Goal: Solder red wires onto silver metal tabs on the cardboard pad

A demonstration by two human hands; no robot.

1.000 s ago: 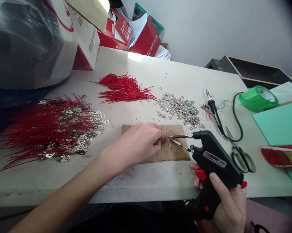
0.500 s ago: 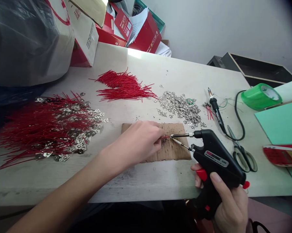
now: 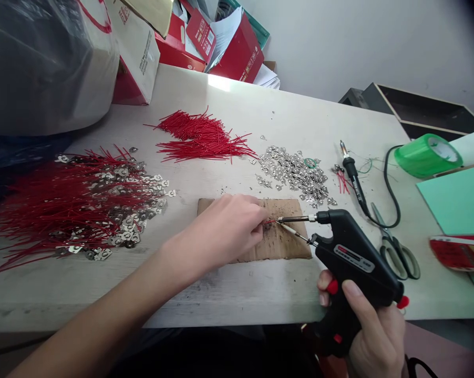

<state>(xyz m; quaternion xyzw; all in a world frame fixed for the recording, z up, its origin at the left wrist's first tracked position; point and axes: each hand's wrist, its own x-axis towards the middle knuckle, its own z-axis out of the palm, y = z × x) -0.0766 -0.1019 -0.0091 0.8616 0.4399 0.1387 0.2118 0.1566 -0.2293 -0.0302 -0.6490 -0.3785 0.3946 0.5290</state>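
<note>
My left hand (image 3: 237, 226) is closed over a piece of cardboard (image 3: 290, 244), its fingertips pinching a short red wire (image 3: 270, 221). In my right hand (image 3: 373, 325) is a black soldering gun (image 3: 359, 260), gripped round its handle, a finger beside the red trigger. The gun's tip meets the wire's free end above the cardboard; whether a metal piece sits there is too small to tell. Beyond the cardboard lie small metal tabs (image 3: 292, 173) in a heap and a pile of red wires (image 3: 201, 137). Wires with metal pieces (image 3: 79, 205) are heaped at the left.
On the right are a soldering iron (image 3: 353, 178), scissors (image 3: 397, 252), green tape (image 3: 428, 156) and a green sheet (image 3: 457, 199). A plastic bag (image 3: 48, 68) and red boxes (image 3: 237, 47) stand at the back left. The table's front edge runs below my hands.
The soldering gun and my right hand have shifted very slightly to the right. The finger by the trigger has moved a little. My left hand stays almost where it was.
</note>
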